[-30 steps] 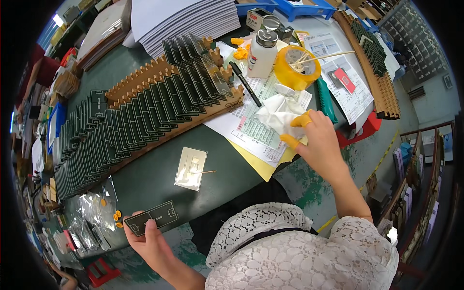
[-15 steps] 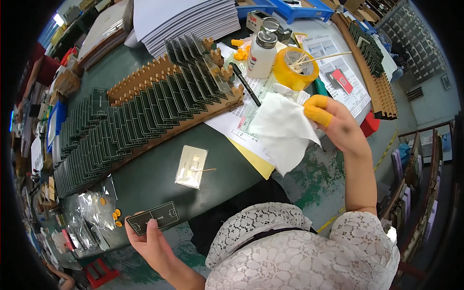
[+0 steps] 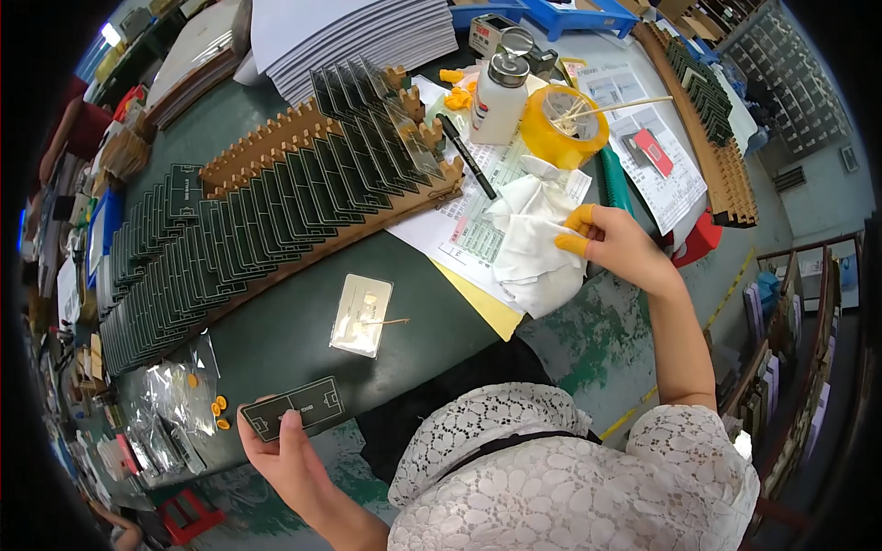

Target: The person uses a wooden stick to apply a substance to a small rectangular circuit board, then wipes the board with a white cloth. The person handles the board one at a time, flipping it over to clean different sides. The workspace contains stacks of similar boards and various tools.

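Left hand [image 3: 299,464], lower left: thumb and fingers pinching dark green card [image 3: 323,404], as before; pale card [image 3: 354,308], centre, on table [image 3: 276,344], unmoved; white cloth [image 3: 537,248], right of centre: earlier lifted and fanned out, now bunched; right hand [image 3: 634,253], centre right: yellow-covered fingertips pinching cloth's right side

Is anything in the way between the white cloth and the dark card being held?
Nothing visible stands up between the white cloth at the right hand and the dark card in the left hand. A shiny pale card lies flat on the table near the straight path, a thin stick poking past its edge.
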Tool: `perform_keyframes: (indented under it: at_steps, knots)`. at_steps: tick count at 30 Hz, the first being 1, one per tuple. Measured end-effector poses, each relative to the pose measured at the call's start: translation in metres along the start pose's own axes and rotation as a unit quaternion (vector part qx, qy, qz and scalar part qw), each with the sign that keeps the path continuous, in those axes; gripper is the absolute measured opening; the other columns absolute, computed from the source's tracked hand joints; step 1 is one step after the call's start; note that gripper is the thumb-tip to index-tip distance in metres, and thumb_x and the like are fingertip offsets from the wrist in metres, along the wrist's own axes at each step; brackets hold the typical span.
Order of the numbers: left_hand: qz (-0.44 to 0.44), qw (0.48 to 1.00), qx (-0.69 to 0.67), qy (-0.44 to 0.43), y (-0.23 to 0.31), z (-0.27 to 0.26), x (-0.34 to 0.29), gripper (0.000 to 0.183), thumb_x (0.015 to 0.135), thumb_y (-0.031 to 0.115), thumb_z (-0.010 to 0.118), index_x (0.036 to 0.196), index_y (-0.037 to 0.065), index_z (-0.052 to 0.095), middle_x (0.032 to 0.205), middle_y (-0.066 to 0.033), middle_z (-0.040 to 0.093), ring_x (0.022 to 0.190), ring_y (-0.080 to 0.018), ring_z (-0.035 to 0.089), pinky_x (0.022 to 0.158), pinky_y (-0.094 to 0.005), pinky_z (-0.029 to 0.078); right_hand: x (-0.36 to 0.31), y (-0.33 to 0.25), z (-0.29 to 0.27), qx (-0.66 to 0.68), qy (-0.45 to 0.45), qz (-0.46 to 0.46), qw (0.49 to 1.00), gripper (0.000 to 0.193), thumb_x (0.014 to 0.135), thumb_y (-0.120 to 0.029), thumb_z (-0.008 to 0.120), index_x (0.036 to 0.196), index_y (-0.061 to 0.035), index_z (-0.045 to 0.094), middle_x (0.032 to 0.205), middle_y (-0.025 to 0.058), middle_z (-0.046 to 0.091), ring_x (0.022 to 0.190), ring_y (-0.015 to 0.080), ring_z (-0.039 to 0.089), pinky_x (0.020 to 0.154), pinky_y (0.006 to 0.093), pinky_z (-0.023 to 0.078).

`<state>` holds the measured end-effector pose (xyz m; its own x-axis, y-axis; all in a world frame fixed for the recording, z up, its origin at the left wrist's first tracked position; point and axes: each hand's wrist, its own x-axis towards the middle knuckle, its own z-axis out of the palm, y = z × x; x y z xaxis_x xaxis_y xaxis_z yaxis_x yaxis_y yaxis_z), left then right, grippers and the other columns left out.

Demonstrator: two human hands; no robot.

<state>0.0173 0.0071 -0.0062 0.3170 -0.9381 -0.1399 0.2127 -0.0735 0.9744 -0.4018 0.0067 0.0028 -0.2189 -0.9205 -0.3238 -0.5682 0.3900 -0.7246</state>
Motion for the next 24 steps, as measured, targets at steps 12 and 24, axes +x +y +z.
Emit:
perform_keyframes:
  at_steps: [12,24]
  knots:
    - [0.003,0.994,0.01,-0.11,-0.003,0.001,0.007,0.055,0.086,-0.009,0.064,0.137,-0.005,0.045,0.118,-0.0103,0.062,0.101,-0.0154,0.061,0.095,-0.0316,0.05,0.001,-0.028,-0.003,0.462,-0.048,-0.222,0.857,0.031,0.085,-0.022,0.075,0.106,-0.0029,0.063,0.126,0.0205,0.059,0.117,0.0283,0.058,0.103,0.0396,0.044]
    - [-0.078,0.991,-0.015,-0.106,0.017,0.028,-0.007,0.021,0.081,-0.006,0.07,0.095,0.002,0.057,0.087,-0.0031,0.064,0.078,-0.0078,0.06,0.074,-0.0225,0.047,0.078,-0.094,-0.052,-0.407,0.386,-0.424,0.711,0.028,0.069,-0.002,0.068,0.096,-0.0091,0.072,0.095,0.0032,0.063,0.102,0.0225,0.057,0.098,0.0404,0.037]
